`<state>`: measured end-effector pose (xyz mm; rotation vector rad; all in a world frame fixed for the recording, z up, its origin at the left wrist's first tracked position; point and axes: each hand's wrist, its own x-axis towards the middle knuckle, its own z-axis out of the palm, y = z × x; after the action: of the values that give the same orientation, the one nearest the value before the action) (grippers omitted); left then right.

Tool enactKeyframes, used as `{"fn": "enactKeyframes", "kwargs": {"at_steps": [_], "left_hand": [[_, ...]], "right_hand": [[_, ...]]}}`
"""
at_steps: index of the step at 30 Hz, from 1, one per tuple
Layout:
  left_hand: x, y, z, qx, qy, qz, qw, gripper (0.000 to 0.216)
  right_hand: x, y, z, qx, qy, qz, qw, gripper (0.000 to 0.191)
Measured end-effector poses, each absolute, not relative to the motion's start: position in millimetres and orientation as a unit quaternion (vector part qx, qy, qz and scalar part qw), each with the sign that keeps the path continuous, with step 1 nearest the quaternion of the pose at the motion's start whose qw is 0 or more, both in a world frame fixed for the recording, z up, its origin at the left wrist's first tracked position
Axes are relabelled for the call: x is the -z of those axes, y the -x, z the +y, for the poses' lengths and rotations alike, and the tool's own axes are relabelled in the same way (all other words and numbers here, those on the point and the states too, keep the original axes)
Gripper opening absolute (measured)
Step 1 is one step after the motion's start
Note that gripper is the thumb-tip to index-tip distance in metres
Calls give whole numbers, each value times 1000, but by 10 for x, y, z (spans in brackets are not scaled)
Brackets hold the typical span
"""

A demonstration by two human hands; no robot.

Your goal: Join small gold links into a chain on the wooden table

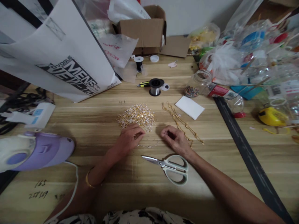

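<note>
My left hand (130, 137) is closed in a pinch at the near edge of a pile of small gold and clear beads (137, 115). What sits between its fingertips is too small to make out. My right hand (175, 138) is also pinched, a little way to the right, its fingertips apart from the left ones. Below and between both hands lies a thin silvery chain (149, 146). Gold chains (184, 123) stretch on the table beyond my right hand, partly hidden by it. Grey-handled scissors (170, 166) lie slightly open nearer to me.
A spool of wire (155, 87), a cutter knife (143, 84) and a folded white paper (190, 107) lie farther back. A jar of beads (196, 84) stands to the right, before bags and bottles. At left are a white paper bag (58, 53) and a purple appliance (49, 151).
</note>
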<state>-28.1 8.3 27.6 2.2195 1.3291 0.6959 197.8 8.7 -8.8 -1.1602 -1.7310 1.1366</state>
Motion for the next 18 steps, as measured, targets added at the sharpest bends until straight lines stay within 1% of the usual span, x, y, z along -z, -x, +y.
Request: {"fn": "enactKeyframes", "kwargs": {"at_steps": [4,8,18], "left_hand": [[-264,216,67,-272,-787,482,275,9],[-230,140,52,-276,-773,473,321,8],[-179,4,16,-266,-774,459,346,10]], "right_hand": [[119,-1981,86,-451,438,-673,391,15],[105,-1989,75,-433,421,-688,403,14],[-38,-1978,17,-438,370,-711,408,16]]}}
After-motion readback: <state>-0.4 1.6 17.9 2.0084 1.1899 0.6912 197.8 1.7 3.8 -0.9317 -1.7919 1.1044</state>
